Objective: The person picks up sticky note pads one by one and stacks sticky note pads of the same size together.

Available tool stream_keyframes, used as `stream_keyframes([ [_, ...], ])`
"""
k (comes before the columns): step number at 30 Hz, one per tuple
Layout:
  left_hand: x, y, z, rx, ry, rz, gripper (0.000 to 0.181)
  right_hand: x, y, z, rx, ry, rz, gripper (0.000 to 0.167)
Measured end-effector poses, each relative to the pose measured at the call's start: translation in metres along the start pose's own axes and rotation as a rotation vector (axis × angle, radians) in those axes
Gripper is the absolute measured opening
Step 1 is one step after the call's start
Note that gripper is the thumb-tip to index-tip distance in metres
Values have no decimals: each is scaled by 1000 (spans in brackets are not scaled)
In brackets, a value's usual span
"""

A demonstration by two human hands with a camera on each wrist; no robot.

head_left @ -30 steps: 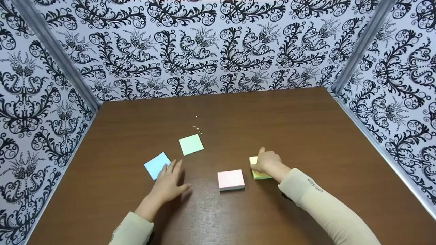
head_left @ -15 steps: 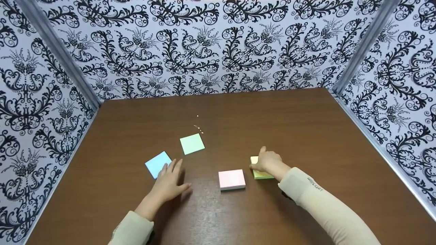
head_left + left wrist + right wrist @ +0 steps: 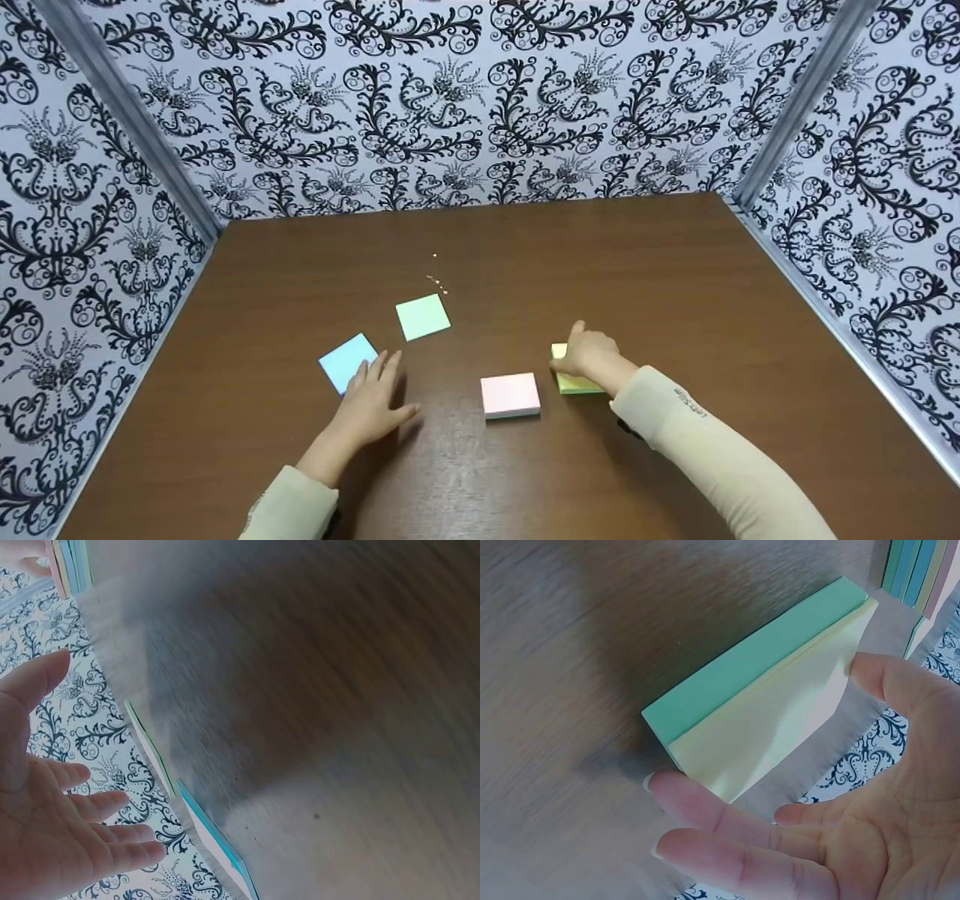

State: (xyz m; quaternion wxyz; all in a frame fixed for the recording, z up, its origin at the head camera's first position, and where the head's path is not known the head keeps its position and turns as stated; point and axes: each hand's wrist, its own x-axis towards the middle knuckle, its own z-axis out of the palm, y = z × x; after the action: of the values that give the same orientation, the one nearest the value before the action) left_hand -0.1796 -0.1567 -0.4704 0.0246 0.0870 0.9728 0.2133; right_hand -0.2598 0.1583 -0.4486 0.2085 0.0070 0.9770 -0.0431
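At the right, my right hand reaches over a yellow sticky note pad that lies on a green sticky note pad. Its thumb touches one edge and its fingertips meet the opposite edge, holding the pads on the table. On the left, my left hand hovers with fingers spread and partly covers a blue sticky note pad in the head view. In the left wrist view its palm holds nothing. A pink-topped stack of sticky note pads sits between the hands.
A light green sticky note pad lies behind the blue one. Small pale specks dot the brown table beyond it. Patterned walls bound the table at the back and both sides.
Both hands and the pads stay almost where they were. The head view has shifted very slightly.
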Motion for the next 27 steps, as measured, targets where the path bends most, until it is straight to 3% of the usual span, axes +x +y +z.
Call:
stream_keyframes([
  [19, -1, -1, 1, -2, 15, 0, 82, -1, 0, 4, 12, 44, -16, 93],
  [27, 0, -1, 1, 1, 21, 11, 83, -2, -1, 4, 2, 21, -11, 90],
])
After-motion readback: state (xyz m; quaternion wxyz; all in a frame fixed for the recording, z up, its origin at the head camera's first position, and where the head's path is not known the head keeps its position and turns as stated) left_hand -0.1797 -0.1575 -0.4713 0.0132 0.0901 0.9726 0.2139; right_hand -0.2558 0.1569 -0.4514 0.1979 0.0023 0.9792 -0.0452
